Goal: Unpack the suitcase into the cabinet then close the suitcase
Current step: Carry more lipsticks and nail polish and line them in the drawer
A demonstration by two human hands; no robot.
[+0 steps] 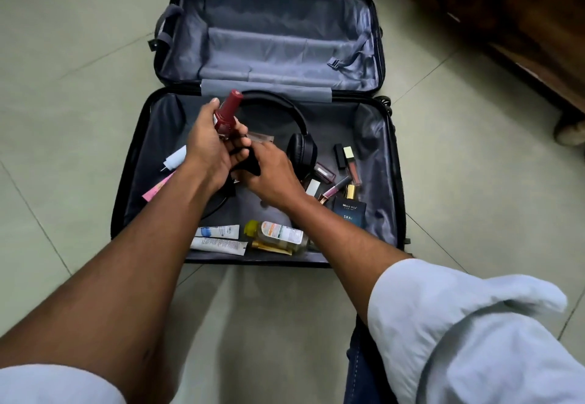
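Observation:
A black suitcase [133,163] lies open on the tiled floor, its far half bare. My left hand [209,147] grips a dark red bottle [227,112] above the near half. My right hand [272,175] sits right beside it, fingers curled round a small black object [250,163] that is mostly hidden. Black headphones [300,147] lie under and behind both hands. Around them lie two white tubes [218,239], a clear yellow-capped bottle [278,234], a dark blue perfume box [349,210], lipsticks [346,158], a white nozzle bottle [174,159] and a pink item [155,190].
A dark wooden cabinet [512,23] stands on round feet at the upper right, close to the suitcase's right side. Pale floor tiles [63,87] surround the case. My knee in jeans [361,369] is just in front of the suitcase's near edge.

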